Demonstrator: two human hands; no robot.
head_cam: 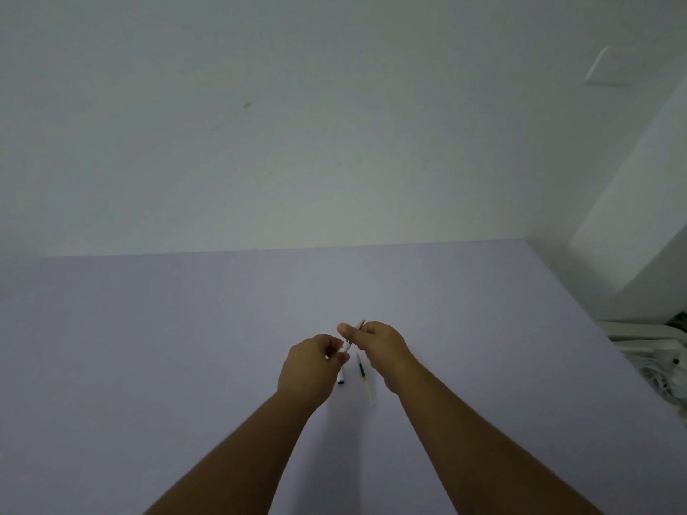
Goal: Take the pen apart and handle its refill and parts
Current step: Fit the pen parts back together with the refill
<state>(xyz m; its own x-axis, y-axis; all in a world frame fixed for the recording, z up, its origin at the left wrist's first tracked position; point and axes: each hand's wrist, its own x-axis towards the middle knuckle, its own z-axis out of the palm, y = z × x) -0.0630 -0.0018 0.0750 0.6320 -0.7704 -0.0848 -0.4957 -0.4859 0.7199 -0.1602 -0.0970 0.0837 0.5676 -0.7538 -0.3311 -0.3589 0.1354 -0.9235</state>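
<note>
Above my lilac desk (148, 347), both grips clench one white pen barrel (344, 347): left hand (310, 369), right hand (375, 345); refill (365, 377) lies below.

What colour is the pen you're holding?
White, with a black end; the pen shows best in the head view.

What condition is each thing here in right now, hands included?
Pen barrel: white, held off the table by both hands.
Pen tip section: pinched in the right hand.
Refill: out of the pen, lying on the table.
Left hand: closed on the barrel.
Right hand: closed on the tip end.
Table: flat, lavender.
</note>
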